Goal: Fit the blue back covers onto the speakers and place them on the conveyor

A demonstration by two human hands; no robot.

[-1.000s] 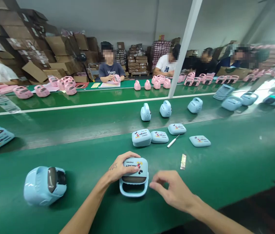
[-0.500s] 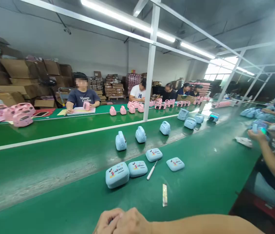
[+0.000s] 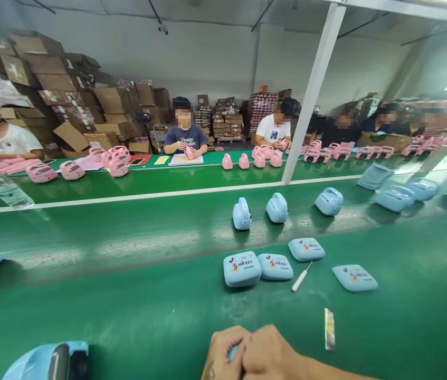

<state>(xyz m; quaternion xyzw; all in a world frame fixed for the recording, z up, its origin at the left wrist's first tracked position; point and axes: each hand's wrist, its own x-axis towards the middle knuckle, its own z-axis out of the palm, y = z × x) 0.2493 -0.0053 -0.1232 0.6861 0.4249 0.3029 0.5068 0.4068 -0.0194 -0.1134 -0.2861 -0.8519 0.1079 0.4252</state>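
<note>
At the bottom centre my left hand (image 3: 223,351) and my right hand (image 3: 268,351) are pressed together with fingers curled. A bit of a light-blue piece (image 3: 233,352) shows between them; its shape is mostly hidden. Beyond the hands lie light-blue rounded cases with a Mickey print: a thick one (image 3: 242,269), another touching it (image 3: 276,267), one behind (image 3: 306,249), and a flatter one (image 3: 354,278) to the right. A screwdriver (image 3: 299,281) with a white handle lies among them. Nearer my right hand is a small printed strip (image 3: 329,329).
Light-blue handled units (image 3: 242,214) stand along the green bench (image 3: 128,306). Another blue unit (image 3: 45,363) sits at lower left. A plastic bottle (image 3: 7,190) lies left. Across the bench, people (image 3: 186,138) work among pink units (image 3: 118,164); a white post (image 3: 312,95) rises mid-bench.
The view has swung left, so the bench items appear further right and the left-side bottle and blue units show. My hands stay together; a bit of light blue now shows between them.
</note>
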